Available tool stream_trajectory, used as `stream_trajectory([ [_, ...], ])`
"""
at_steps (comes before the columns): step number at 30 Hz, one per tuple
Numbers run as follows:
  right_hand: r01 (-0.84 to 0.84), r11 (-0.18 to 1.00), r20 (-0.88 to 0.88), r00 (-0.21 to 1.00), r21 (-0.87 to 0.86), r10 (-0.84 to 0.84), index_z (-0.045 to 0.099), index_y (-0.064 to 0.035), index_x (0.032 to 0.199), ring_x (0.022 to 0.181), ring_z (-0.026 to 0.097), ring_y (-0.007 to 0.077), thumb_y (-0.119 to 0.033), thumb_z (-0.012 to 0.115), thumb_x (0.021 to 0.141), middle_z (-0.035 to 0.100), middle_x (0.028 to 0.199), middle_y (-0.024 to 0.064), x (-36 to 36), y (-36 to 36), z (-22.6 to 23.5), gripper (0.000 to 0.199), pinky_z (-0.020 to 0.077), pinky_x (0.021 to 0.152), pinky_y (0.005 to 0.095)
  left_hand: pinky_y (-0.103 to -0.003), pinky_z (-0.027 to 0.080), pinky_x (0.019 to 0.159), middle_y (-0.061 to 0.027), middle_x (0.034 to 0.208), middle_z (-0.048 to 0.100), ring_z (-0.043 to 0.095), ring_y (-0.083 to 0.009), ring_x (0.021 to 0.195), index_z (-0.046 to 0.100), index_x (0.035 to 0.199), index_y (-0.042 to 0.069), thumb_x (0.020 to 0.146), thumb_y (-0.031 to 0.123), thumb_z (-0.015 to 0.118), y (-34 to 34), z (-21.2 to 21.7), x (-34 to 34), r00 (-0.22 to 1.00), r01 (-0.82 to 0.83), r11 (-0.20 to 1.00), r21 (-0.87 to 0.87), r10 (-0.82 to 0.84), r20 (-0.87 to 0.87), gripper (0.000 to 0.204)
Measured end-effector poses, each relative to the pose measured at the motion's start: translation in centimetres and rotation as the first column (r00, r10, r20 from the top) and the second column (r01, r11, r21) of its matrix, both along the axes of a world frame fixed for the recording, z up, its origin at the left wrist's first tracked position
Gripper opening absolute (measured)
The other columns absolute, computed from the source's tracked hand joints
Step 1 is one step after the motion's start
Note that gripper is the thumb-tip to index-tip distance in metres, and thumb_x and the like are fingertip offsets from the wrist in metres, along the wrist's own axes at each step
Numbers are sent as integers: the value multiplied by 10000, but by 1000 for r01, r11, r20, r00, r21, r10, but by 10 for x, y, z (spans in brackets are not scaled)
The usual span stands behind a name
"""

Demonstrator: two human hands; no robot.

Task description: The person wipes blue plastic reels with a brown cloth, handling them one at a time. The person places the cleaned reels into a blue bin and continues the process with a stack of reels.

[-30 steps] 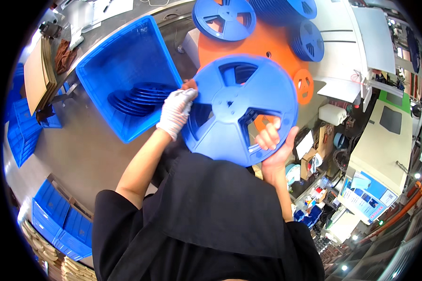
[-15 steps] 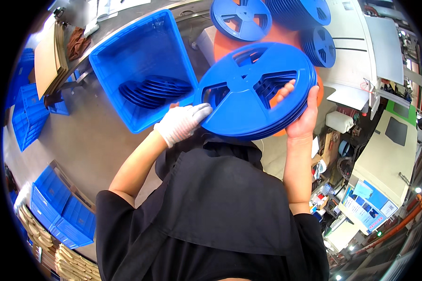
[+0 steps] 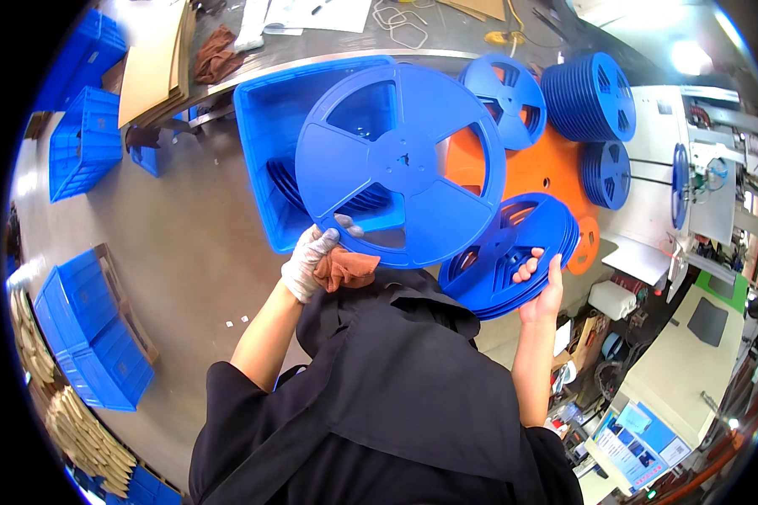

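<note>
My left hand (image 3: 313, 259), in a white glove, pinches the rim of a single blue plastic reel (image 3: 404, 164) with wide cut-out windows. A reddish-brown cloth (image 3: 347, 269) is bunched in the same hand, below the reel's edge. My bare right hand (image 3: 541, 290) grips a stack of blue reels (image 3: 514, 252) at its right side, fingers through a window. The raised reel covers part of that stack and part of a blue crate (image 3: 257, 160), where more reels lean against one another.
An orange round-edged table (image 3: 556, 164) carries several upright and flat stacks of blue reels (image 3: 588, 97). Behind is a grey workbench (image 3: 446, 38) with papers, cardboard and a brown rag (image 3: 217, 55). Blue crates (image 3: 97, 328) stand on the floor at left; white machinery (image 3: 648, 185) is at right.
One reel has come off the stack and is raised to the left in my left hand. The remaining stack has dropped lower in my right hand. The cloth now shows; the whole view has turned.
</note>
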State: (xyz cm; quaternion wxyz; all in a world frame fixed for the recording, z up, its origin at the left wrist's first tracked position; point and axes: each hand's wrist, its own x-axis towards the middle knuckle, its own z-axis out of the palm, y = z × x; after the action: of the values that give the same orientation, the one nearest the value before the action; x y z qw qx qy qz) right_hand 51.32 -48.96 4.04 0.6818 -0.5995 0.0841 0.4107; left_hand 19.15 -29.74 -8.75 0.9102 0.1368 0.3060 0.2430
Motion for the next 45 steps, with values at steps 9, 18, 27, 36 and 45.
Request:
stream_trajectory([
  [9, 27, 985, 15, 1000, -168, -25, 544, -41, 1099, 674, 545, 165, -442, 439, 987, 587, 802, 52, -38, 14, -25, 429, 467, 626, 307, -444, 515, 931, -149, 1130, 613, 607, -285, 1063, 532, 1185, 17, 878, 191, 678, 18, -34, -14, 999, -45, 990, -133, 43, -22, 382],
  [18, -18, 936, 35, 999, -352, 32, 548, 8, 1103, 694, 621, 171, -263, 566, 954, 633, 872, 96, -111, -5, -57, 310, 526, 643, 311, -363, 537, 683, -150, 1079, 641, 626, -246, 802, 506, 1120, 19, 979, 137, 457, 56, -202, 32, 887, -75, 943, -324, -85, -454, 190],
  [27, -215, 886, -121, 976, -411, 181, 519, 13, 1123, 697, 629, 179, -402, 530, 958, 643, 873, 114, -121, 1, -97, 447, 514, 647, 292, -352, 462, 831, -125, 1063, 637, 594, -234, 933, 542, 1120, 22, 943, 139, 528, 43, -340, 98, 755, 7, 982, -189, -129, -643, 213],
  [36, 97, 989, 10, 995, -114, -97, 498, -7, 1081, 541, 440, 130, -476, 420, 982, 500, 718, 40, -113, 4, -85, 486, 371, 511, 284, -410, 457, 923, -223, 1300, 529, 545, -329, 1160, 384, 1408, 30, 900, 250, 522, 51, -283, 49, 334, 552, 804, -222, -457, -824, 571],
  [45, 299, 866, -220, 949, 401, -226, 501, -31, 1092, 485, 327, 72, -495, 430, 976, 401, 658, -14, -56, -21, -30, 484, 296, 477, 227, -334, 502, 835, -104, 1087, 615, 599, -210, 961, 510, 1287, 43, 935, 253, 579, 83, -173, 17, 762, 99, 974, 206, 59, -645, 416],
])
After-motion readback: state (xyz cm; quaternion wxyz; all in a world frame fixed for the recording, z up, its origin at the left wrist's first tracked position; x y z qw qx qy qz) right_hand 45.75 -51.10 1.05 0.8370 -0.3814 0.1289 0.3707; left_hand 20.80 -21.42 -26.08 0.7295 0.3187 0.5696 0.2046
